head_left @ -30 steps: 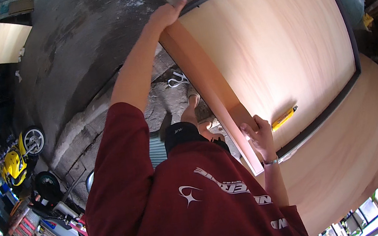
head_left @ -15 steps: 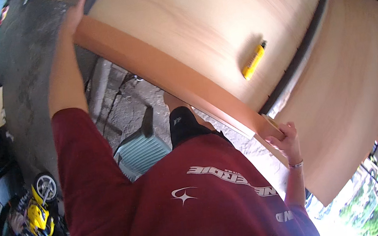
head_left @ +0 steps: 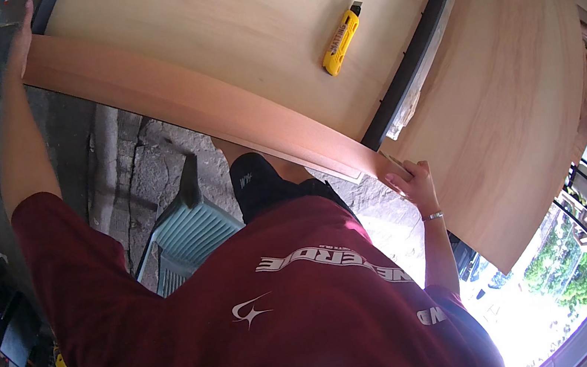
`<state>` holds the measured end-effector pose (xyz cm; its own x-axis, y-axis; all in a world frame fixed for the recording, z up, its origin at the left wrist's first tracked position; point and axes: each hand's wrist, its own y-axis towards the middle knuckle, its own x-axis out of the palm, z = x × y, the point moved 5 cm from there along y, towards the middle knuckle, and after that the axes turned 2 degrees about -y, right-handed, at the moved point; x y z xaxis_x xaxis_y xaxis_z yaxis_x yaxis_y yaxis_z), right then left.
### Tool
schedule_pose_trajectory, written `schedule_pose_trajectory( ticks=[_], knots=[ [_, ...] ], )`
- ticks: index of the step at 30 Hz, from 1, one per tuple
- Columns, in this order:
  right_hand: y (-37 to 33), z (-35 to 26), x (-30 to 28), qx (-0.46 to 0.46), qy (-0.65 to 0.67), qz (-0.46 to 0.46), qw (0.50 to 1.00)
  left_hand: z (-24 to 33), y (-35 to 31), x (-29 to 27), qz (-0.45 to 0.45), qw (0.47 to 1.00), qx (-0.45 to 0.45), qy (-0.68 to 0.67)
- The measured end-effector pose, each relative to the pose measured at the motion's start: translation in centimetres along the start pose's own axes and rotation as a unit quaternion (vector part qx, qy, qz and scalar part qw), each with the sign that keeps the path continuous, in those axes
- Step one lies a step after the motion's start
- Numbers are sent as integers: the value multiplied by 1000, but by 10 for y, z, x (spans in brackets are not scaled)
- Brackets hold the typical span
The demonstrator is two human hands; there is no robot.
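A long wooden strip (head_left: pixel 186 112) is held along the near edge of a pale plywood sheet (head_left: pixel 249 24), seemingly to keep it flush — each end being steadied. The left hand (head_left: pixel 22 38) is laid flat against the far end; the right hand (head_left: pixel 413 181) is curled around the near end. A yellow utility knife (head_left: pixel 341 40) rests on the sheet.

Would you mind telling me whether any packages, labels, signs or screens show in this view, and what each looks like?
None stand in view as such.
Maroon shirt: white printed lettering and a small white star mark across the chest.
Yellow utility knife: lies on the pale plywood sheet; no label can be made out.
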<state>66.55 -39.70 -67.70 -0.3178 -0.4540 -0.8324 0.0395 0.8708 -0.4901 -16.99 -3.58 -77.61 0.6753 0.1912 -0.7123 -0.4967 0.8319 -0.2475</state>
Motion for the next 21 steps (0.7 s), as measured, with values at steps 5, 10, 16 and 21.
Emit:
schedule_pose_trajectory(
  ticks=[5, 10, 16, 21],
  knots=[
    [3, 7, 8, -6, -2, 21, 1000, 4, 5, 0, 21, 998, 61, -10],
    [6, 12, 13, 1, -9, 15, 1000, 10, 4, -2, 54, 996, 65, -17],
    [8, 15, 19, 21, -14, -4, 1000, -2, 8, -1, 18, 1000, -1, -6],
    [11, 11, 22, -12, 2, 26, 1000, 13, -10, -1, -43, 997, 44, -48]
  ],
)
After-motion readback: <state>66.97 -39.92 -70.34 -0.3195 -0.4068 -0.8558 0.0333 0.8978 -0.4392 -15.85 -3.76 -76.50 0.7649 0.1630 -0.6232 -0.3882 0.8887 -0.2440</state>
